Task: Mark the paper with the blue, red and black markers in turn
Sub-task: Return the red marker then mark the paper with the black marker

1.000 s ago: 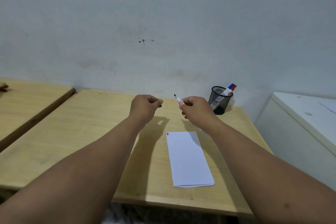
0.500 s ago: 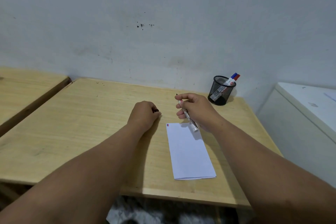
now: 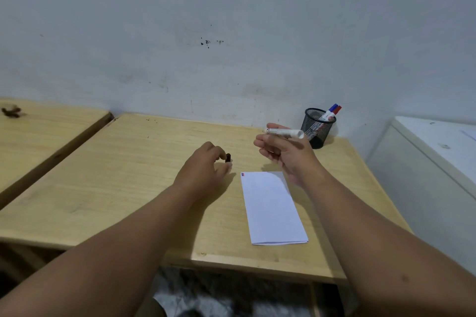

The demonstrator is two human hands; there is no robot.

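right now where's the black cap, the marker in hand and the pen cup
black cap (image 3: pixel 228 157), head view, its side
marker (image 3: pixel 286 132), head view, mid barrel
pen cup (image 3: pixel 318 128), head view, mesh wall

A light wooden table (image 3: pixel 128 188) stands against a pale wall (image 3: pixel 231 20). The wall has some small dark spots (image 3: pixel 207 42) on it. A black mesh cup (image 3: pixel 318 127) sits at the back right corner of the table, close to the wall. A second wooden table (image 3: pixel 46 131) stands just beside the first one on the left. It has a dark knot (image 3: pixel 10 111) near its back edge. A white cabinet (image 3: pixel 432 175) stands on the right.
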